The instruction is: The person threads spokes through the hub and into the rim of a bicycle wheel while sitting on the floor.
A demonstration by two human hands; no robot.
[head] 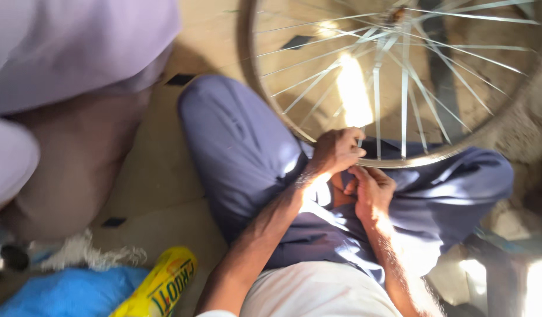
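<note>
Down by my left elbow, at the bottom edge of my view, lies a yellow packet, long and rounded, tilted, with dark green and red print on it. It touches a blue bag beside it. I see no signs or screens.

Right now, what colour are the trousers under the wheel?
Blue-purple trousers, seen best in the head view, under the silver spoked wheel.

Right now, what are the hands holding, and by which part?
The left hand grips the bicycle wheel at its lower rim. The right hand sits just below; its hold cannot be told.
</note>
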